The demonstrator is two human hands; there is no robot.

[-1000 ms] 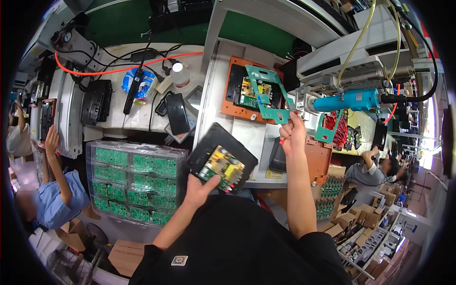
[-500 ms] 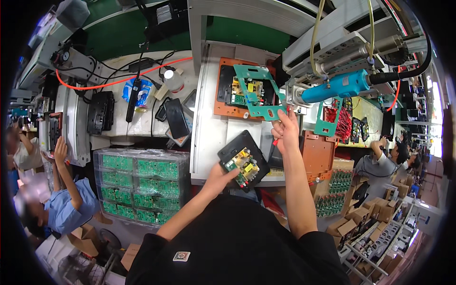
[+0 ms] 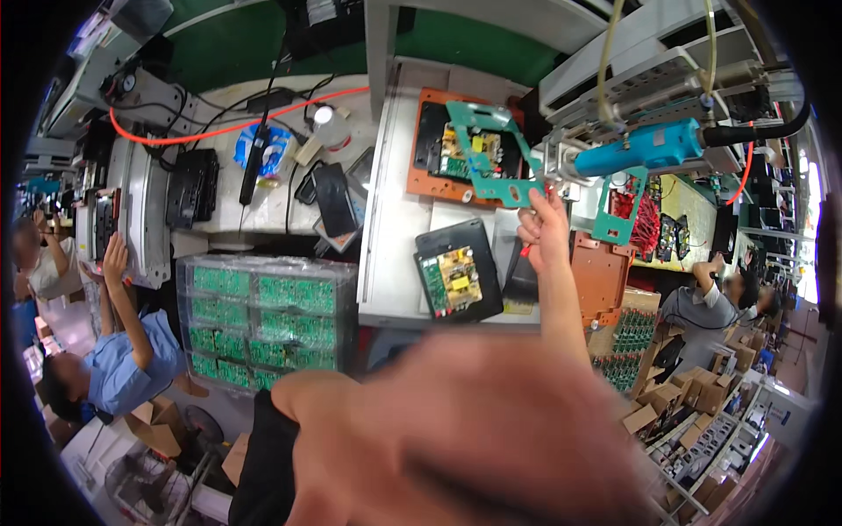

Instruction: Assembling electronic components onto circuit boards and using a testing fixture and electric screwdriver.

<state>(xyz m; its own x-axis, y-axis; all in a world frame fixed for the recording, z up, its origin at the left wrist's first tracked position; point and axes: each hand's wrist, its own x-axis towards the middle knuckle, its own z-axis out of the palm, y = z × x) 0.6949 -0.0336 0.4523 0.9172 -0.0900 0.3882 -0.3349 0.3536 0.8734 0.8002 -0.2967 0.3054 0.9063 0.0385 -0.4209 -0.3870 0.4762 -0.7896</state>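
My right hand [image 3: 545, 230] is closed at the near right corner of a green plate with cut-outs [image 3: 504, 190]. Small red pieces show at its fingers, too small to name. Tilted, the plate lies partly over a black housing with a circuit board [image 3: 469, 151] in an orange fixture [image 3: 438, 186]. A second black housing [image 3: 478, 294], also with a circuit board, rests on the bench nearer me, touched by neither hand. My left hand [image 3: 491, 421] is large and blurred close to the camera, its fingers smeared.
A blue cylindrical tool [image 3: 640, 156] on a metal mount stands right of the fixture. Another green plate [image 3: 620, 210] and an orange fixture [image 3: 598, 276] lie to the right. Left are a phone [image 3: 332, 200], a bottle [image 3: 331, 129] and stacked trays of green boards [image 3: 263, 320]. Co-workers sit at both sides.
My left hand has let go of the near black housing and come up close to the camera. That housing now lies on the bench. My right hand stays at the green plate's corner.
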